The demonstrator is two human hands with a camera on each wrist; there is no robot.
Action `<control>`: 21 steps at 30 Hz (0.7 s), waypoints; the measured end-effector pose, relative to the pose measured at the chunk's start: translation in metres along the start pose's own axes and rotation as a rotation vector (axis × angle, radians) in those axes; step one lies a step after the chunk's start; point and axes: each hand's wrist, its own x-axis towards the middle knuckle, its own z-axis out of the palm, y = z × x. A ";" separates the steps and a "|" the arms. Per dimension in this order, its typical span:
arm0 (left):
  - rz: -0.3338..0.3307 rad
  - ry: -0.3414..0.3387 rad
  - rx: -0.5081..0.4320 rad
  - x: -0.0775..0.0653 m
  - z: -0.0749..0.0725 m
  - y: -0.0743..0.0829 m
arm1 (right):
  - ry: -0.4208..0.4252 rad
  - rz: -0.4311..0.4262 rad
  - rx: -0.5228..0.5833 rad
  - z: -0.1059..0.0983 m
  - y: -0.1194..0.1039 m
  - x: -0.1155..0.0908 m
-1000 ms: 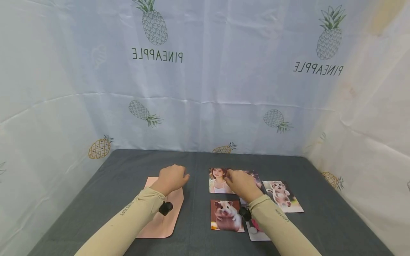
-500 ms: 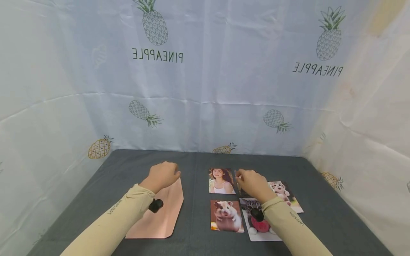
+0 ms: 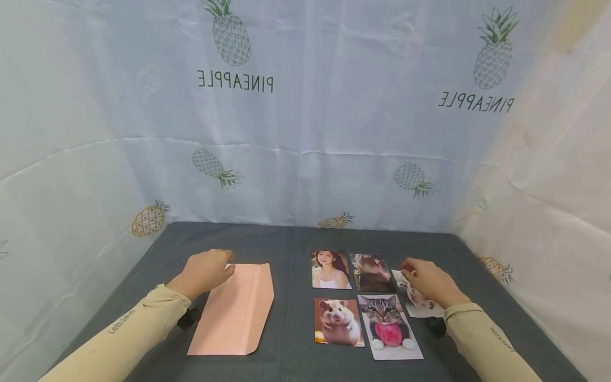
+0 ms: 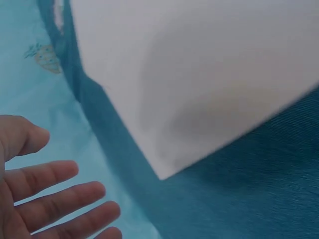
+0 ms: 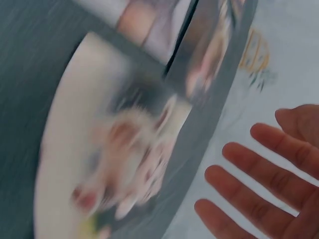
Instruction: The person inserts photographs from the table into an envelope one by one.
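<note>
A peach envelope [image 3: 231, 313] lies flat on the left, its flap side to the right; in the left wrist view its pale corner [image 4: 209, 99] fills the upper part. Over its far left corner is my left hand [image 3: 204, 271], fingers spread and holding nothing in the left wrist view. On the right, my right hand [image 3: 431, 284] hovers over a photo of a white kitten [image 3: 411, 297] and hides part of it. The right wrist view shows these fingers [image 5: 259, 174] extended, apart from the kitten photo [image 5: 124, 164].
Beside the kitten photo lie a woman's portrait photo [image 3: 330, 271], a dark animal photo [image 3: 373, 275], a hamster photo [image 3: 337, 323] and a tabby cat photo [image 3: 389, 329]. They rest flat on a grey cloth-covered table [image 3: 296, 329]. A pineapple-print curtain [image 3: 305, 116] encloses the back and sides.
Both hands have moved outward: the left one leftward off the envelope's middle, the right one rightward from the upper photos to the kitten photo. The photos and envelope lie where they were.
</note>
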 end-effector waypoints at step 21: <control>0.264 -0.292 -0.317 -0.035 0.027 -0.016 | -0.156 -0.068 0.071 0.015 0.064 -0.016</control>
